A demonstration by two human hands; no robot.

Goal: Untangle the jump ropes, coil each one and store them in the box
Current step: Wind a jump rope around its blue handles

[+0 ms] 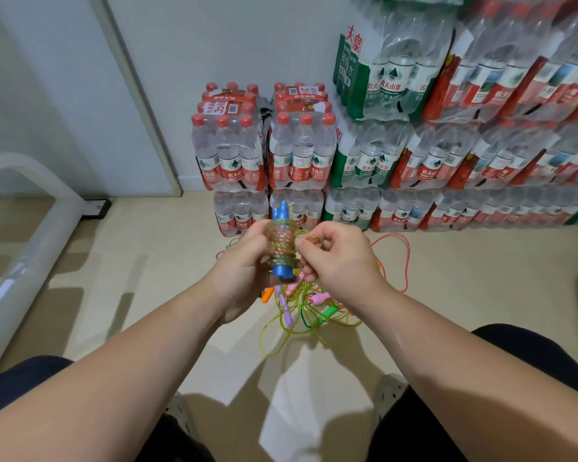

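Nearest us we see two knees (17,388) in dark trousers and a pair of pale shoes (390,393) planted on the beige floor (141,281). Both bare forearms reach forward from the lower corners and meet at mid-frame.

The left hand (242,266) has its grip clamped round the coiled rope (282,243), a translucent yellow-green cord wound in tight turns about two blue handles (282,271) held upright side by side. The handle ends stick out above and below the windings. The bundle sits between the two hands, against the left palm and fingers.

The right hand (342,258) is just beside the bundle on its other side. Its grip is closed, thumb and forefinger pinching what looks like the loose end of the coiled rope; the strand is blurred, so we cannot tell more about it.

Directly under the hands, on the floor, lies the tangle of ropes (302,311): yellow-green cord looping among purple, pink, orange and green handles. A pink rope (406,258) trails out of it to the right in a long loop.

Beyond that, shrink-wrapped packs of water bottles (264,151) with red and green labels are stacked against the pale wall (214,38), rising higher to the right. At far left a thick white tube (30,248) slants down to the floor.
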